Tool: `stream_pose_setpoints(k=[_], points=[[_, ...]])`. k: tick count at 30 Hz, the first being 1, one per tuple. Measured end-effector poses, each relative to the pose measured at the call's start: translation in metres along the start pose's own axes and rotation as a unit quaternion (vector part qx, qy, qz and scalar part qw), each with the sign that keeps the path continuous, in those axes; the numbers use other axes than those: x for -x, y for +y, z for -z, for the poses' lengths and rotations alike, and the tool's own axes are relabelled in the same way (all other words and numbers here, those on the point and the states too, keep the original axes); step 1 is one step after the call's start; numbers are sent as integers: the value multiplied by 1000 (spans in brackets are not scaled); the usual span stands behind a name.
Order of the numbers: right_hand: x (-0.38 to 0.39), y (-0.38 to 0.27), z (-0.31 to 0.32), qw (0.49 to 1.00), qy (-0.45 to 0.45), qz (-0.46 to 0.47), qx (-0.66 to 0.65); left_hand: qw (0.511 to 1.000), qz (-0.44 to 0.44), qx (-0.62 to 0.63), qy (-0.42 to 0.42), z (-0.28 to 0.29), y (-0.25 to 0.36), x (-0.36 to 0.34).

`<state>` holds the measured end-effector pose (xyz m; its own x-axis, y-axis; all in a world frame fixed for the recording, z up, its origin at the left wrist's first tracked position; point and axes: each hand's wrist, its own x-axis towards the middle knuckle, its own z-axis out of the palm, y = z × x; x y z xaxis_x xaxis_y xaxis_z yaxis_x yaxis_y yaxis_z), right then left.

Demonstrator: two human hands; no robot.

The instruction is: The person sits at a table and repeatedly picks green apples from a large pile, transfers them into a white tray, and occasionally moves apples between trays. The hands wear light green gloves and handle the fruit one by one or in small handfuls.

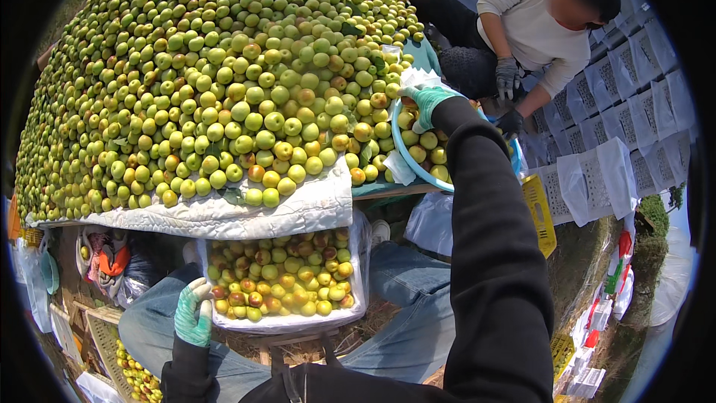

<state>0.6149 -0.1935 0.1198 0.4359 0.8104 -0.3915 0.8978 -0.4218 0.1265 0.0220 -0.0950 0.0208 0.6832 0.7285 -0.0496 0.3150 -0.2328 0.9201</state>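
Observation:
My right hand (429, 104), in a green-and-white glove, reaches far forward to a light-blue basin (405, 151) part filled with fruit. Its fingers lie over the basin's left rim and the thumb is on the inner side, closed on the rim. My left hand (193, 313), gloved alike, is held with fingers bent but apart, empty, beside the left edge of a white-lined crate (291, 322). In that crate lie many small round green-and-brown fruits (280, 276), which look like jujubes. My right forearm hides part of the basin.
A large heap of the same fruit (224, 82) covers the table ahead, with a pale quilted cloth (298, 198) along its near edge. On the right a co-worker (537, 30) in gloves touches the basin's far side. Stacked lined crates (597, 97) stand behind; a yellow crate (538, 216) is below.

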Motion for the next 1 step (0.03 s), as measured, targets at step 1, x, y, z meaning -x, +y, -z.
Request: stream_pose_setpoints(k=[1], points=[[1,-1,-3,1000,-15,-19,-3,1000,-6,-13,-9,-4,0,-1]])
